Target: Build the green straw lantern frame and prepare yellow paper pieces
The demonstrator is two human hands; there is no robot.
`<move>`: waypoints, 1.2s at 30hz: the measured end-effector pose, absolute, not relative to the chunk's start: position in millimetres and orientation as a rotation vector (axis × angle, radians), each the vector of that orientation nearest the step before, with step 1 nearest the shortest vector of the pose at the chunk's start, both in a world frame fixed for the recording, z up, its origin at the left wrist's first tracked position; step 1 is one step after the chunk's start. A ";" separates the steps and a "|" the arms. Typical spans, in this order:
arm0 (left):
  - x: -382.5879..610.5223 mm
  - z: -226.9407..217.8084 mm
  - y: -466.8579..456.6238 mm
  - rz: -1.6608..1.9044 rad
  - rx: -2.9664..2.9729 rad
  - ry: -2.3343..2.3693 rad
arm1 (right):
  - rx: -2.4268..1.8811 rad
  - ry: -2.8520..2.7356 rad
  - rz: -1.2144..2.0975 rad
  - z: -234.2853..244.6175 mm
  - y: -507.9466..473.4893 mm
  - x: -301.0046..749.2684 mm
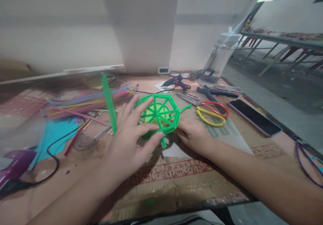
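An eight-sided green pipe-cleaner frame (155,112) with spokes meeting near its middle is held over the work surface. Green stems stick out at its right and bottom, and a yellow-green round part (148,112) shows through the spokes. My left hand (133,130) lies along the frame's left side, fingers spread over it, thumb and index finger closing at the near rim. At the right rim, my right hand (194,136) has its fingers curled in against the frame; their tips are hidden beneath it. Left of my left hand stands a flat green strip (109,105).
Scissors (212,112), pliers (217,92) and a phone (254,117) lie to the right. Behind are a blue glue gun (175,81) and a water bottle (219,58). Pipe cleaners (88,100), blue paper (57,136) and a purple tool (16,167) with a black cord lie left.
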State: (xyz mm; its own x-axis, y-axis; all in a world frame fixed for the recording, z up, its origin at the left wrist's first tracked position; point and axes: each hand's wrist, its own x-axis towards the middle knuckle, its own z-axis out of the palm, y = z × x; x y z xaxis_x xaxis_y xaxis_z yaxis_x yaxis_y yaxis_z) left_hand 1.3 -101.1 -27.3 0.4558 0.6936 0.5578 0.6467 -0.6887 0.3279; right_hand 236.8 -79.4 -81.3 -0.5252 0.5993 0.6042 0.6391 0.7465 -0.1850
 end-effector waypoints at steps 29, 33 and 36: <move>1.7 -32.2 -96.1 0.993 2.483 1.273 | -1.015 -2.306 0.094 -86.4 -75.3 235.6; 1.4 -32.6 -94.8 1.003 2.522 1.247 | -1.014 -2.292 0.111 -85.9 -76.2 235.6; -3.9 -28.3 -90.9 1.082 2.528 1.252 | -1.081 -2.246 0.170 -85.1 -74.8 235.6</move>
